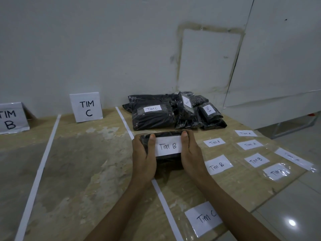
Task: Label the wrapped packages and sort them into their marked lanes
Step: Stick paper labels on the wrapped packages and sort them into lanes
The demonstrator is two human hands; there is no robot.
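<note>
Two bare hands grip a soft, rectangular package (169,162) wrapped in glossy black plastic at the centre of the frame, where it sits over a strip of white tape (124,120) that divides the tabletop. The left hand (144,157) and right hand (192,153) curl their fingers around the package's short ends, while both thumbs press down on the two edges of a white paper label (168,146) handwritten "Tim B". Whether the package rests on the table or is held just above it cannot be told. Behind it, in the upper centre of the frame, a heap of similar crinkled black bundles (156,119) lies against the pale wall, one bearing a "Tim C" slip (152,108) and another a "Tim B" slip (208,109). The worn wooden table (86,162) shows pale, scuffed patches. A second tape strip (37,176) runs down the left of the frame, and between the two strips a folded white card (86,107) stands upright, marked "TIM C"; another card (12,118) reading "TIM B" stands at the far left edge. Loose labels (218,165) backed with clear film lie flat in rows at the right, and one larger "Tim C" label (204,218) lies near the lower right, beside glossy floor tiles (291,214).
</note>
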